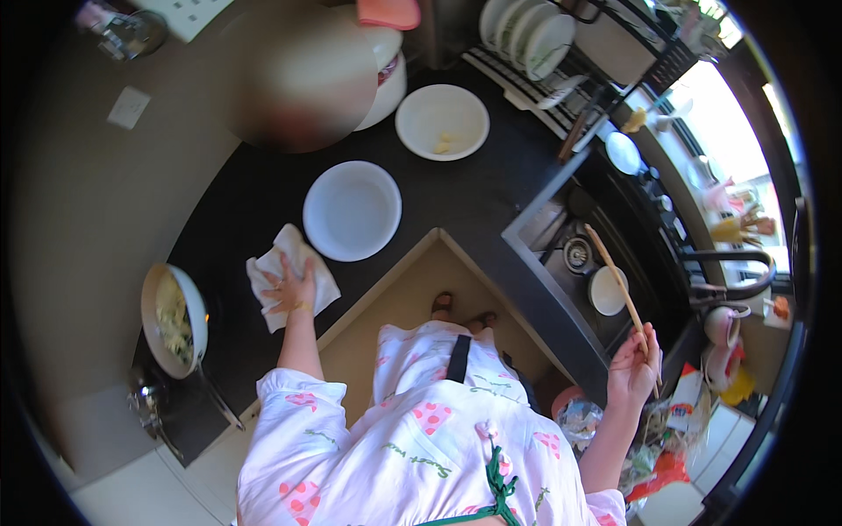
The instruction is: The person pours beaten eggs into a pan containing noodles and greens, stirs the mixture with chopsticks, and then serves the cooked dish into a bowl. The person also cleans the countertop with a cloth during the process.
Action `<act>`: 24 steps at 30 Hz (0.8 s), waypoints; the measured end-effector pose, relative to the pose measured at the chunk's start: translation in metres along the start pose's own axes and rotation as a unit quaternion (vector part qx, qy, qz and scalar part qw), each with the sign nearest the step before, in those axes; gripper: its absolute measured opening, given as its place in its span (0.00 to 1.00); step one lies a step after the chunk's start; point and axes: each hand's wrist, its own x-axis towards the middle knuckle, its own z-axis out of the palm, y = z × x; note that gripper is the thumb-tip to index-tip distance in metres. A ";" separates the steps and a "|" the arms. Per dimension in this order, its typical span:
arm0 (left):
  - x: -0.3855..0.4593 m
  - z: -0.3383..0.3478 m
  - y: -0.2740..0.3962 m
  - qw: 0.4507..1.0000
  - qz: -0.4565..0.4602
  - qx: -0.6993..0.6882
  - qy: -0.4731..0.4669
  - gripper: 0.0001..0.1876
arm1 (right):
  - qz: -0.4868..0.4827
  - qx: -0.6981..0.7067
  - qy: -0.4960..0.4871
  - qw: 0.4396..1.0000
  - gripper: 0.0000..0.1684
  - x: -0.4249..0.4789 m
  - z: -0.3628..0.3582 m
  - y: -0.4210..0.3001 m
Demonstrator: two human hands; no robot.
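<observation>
My left hand (289,284) lies flat with fingers spread on a white cloth (322,289), pressing it against the dark countertop (263,197). Just beyond the cloth stands a white bowl (352,210) with nothing visible in it. In my right hand (635,368) is a long wooden stick (615,273), likely chopsticks held together, pointing over the sink (572,289). To the left, a light frying pan (174,322) with pale and dark green food sits on the cooktop, where a small orange flame glows at its rim.
Another white bowl (442,121) holds a few pale yellow pieces. A dish rack (526,85) with several plates stands at the back. The sink contains a small white bowl (608,290), below a dark faucet (743,276). The pan's handle (220,398) reaches over the counter's front edge. Plastic bags (658,454) lie at right.
</observation>
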 end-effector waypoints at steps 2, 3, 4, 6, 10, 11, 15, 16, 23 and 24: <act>0.016 0.034 -0.029 0.996 0.065 0.005 0.059 0.31 | -0.018 0.002 -0.005 1.000 0.12 -0.009 0.011 0.006; 0.020 0.058 -0.054 0.980 0.156 -0.025 0.118 0.27 | -0.010 -0.001 -0.025 1.000 0.12 -0.011 0.013 0.006; 0.023 0.083 -0.080 0.943 0.259 -0.120 0.171 0.25 | -0.011 0.007 -0.007 1.000 0.12 -0.010 0.007 0.008; -0.018 0.099 -0.092 0.888 0.331 -0.260 0.185 0.23 | -0.003 0.028 0.018 0.999 0.12 -0.011 -0.001 0.011; -0.143 0.057 -0.057 0.855 0.350 -0.379 -0.055 0.24 | -0.029 0.010 0.040 0.999 0.12 -0.011 0.006 0.011; -0.152 0.049 -0.039 0.829 0.416 -0.355 -0.121 0.23 | -0.033 0.015 0.039 0.999 0.12 -0.010 0.007 0.009; -0.164 0.037 0.104 0.718 0.593 -0.355 -0.082 0.30 | -0.036 0.011 0.016 0.999 0.11 -0.007 0.016 0.003; -0.158 0.043 0.144 0.714 0.599 -0.350 -0.096 0.29 | -0.038 0.013 0.008 0.999 0.11 -0.009 0.019 0.002; -0.169 0.107 0.304 0.783 0.617 -0.059 0.055 0.34 | -0.092 0.027 0.068 0.993 0.12 -0.017 0.003 -0.021; -0.172 0.107 0.310 0.764 0.641 -0.055 0.059 0.35 | -0.111 0.017 0.101 0.988 0.12 -0.015 -0.006 -0.023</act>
